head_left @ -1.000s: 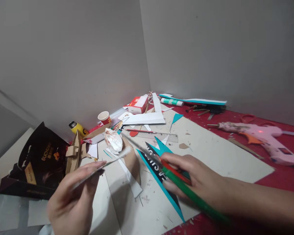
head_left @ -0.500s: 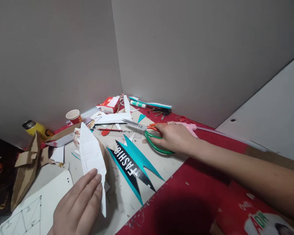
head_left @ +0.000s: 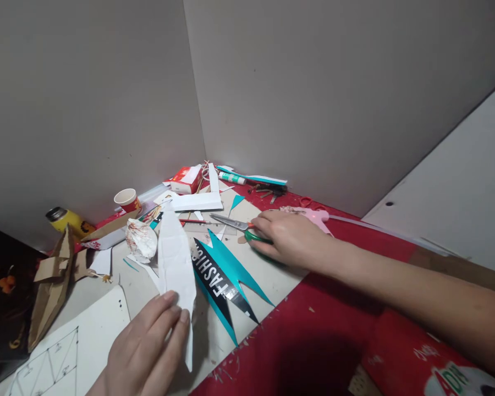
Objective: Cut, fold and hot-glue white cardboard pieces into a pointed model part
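Note:
My left hand (head_left: 148, 344) pinches the lower end of a long, pointed white paper piece (head_left: 175, 253), which tilts up over the board. At the middle right, my right hand (head_left: 286, 236) is closed over the handles of a pair of scissors (head_left: 235, 223). Their metal blades point left, and green and a bit of orange show at the grip. The blades lie low, close to the board. Between my hands are teal and black pointed cut-outs (head_left: 226, 286) lettered "FASHIO". Left of the paper piece sits a crumpled white shape (head_left: 141, 240) with brown streaks.
A paper cup (head_left: 127, 201), a yellow bottle (head_left: 68, 220) and a folded cardboard piece (head_left: 51, 291) stand at the left. Farther back are a red-and-white box (head_left: 185, 180) and a glue tube (head_left: 232, 177). A sheet with a drawn diagram (head_left: 66, 352) lies front left.
My left hand and the white paper have shifted right, uncovering the crumpled shape. The scissors have come lower and their blades have drawn closer together in my right hand.

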The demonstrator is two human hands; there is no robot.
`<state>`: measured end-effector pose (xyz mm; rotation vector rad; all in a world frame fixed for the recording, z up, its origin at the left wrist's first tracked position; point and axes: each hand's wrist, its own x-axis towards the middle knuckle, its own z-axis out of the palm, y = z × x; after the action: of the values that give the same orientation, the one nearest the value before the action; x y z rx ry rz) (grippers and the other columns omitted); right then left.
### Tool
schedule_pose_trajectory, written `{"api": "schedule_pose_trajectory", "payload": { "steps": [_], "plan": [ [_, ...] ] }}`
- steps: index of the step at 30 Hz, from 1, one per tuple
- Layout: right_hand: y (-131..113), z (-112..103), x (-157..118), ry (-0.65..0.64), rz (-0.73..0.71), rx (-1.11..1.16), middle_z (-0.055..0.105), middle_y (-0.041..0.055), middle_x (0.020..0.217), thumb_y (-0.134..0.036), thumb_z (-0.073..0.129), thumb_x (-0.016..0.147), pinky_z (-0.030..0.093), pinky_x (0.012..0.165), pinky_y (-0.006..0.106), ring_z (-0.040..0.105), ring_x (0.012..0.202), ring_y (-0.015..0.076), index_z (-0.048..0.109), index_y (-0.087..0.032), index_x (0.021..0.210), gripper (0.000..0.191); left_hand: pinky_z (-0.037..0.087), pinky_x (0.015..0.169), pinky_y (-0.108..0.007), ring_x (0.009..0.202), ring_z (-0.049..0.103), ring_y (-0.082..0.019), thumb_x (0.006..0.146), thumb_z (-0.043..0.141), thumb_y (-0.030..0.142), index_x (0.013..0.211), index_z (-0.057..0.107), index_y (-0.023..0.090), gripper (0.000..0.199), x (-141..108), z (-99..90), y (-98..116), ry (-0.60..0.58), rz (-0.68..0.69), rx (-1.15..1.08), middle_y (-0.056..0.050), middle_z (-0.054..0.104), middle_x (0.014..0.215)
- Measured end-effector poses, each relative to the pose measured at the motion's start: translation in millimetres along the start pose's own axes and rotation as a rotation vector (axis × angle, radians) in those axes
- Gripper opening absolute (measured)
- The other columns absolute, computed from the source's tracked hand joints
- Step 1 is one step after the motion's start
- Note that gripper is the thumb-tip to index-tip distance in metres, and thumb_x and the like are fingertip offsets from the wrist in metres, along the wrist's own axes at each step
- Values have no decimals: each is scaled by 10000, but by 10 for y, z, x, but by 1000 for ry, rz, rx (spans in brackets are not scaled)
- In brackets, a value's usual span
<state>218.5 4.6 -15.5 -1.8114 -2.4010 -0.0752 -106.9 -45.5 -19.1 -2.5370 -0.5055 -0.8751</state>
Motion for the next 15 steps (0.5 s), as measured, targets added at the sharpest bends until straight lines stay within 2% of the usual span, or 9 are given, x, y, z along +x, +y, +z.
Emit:
{"api": "schedule_pose_trajectory", "payload": {
  "steps": [1,3,5,6,8,10,13,15],
  "plan": [
    [-84,-21,-32,14,-66,65,664,195,1064,-393,497,897,489,795,391,630,966,299,648,-93,1105,395,579,898,-391,1084,643,-260,923,474,117,1234,626,137,347,11,-4,9,37,28,40,-108,703,986],
    [-275,-24,-97,17,-225,181,596,204,1246,-452,578,838,475,890,414,585,1088,312,544,-103,1304,583,593,877,-366,935,679,-214,878,591,162,1147,682,167,284,27,-10,28,107,78,117,-64,682,896],
    [-467,14,-148,11,-321,181,489,255,1369,-492,620,778,456,923,479,547,1145,368,430,-87,1413,777,598,860,-346,823,671,-175,833,659,161,1080,711,181,253,40,-12,44,152,107,162,-33,647,832],
    [-550,42,-162,0,-347,159,464,269,1387,-465,624,769,460,908,501,551,1135,383,400,-96,1437,795,597,851,-339,791,661,-163,828,659,141,1062,716,179,244,44,-14,49,161,113,171,-26,632,813],
    [-680,98,-167,-26,-358,103,486,295,1346,-367,609,766,488,836,509,583,1070,390,395,-103,1442,756,593,817,-329,738,639,-146,844,607,80,1078,710,159,267,47,-29,48,157,123,173,-24,615,787],
    [-751,136,-144,-50,-351,54,546,302,1262,-263,575,766,513,767,475,607,1013,377,419,-82,1424,700,582,761,-336,697,620,-150,880,514,36,1209,647,110,362,40,-76,33,124,115,160,-36,609,752],
    [-741,130,-84,-43,-325,7,626,282,1136,-155,517,779,533,718,424,638,944,345,488,-20,1359,596,553,718,-379,721,624,-199,937,369,41,1436,400,47,499,6,-220,-8,-11,45,123,-73,627,716],
    [-673,73,-47,41,-276,36,675,233,1048,-125,494,792,542,717,397,660,881,305,550,-26,1300,520,544,736,-402,783,638,-231,957,356,89,1477,318,56,523,-27,-345,-42,-98,-10,102,-103,655,750]
  ]
}}
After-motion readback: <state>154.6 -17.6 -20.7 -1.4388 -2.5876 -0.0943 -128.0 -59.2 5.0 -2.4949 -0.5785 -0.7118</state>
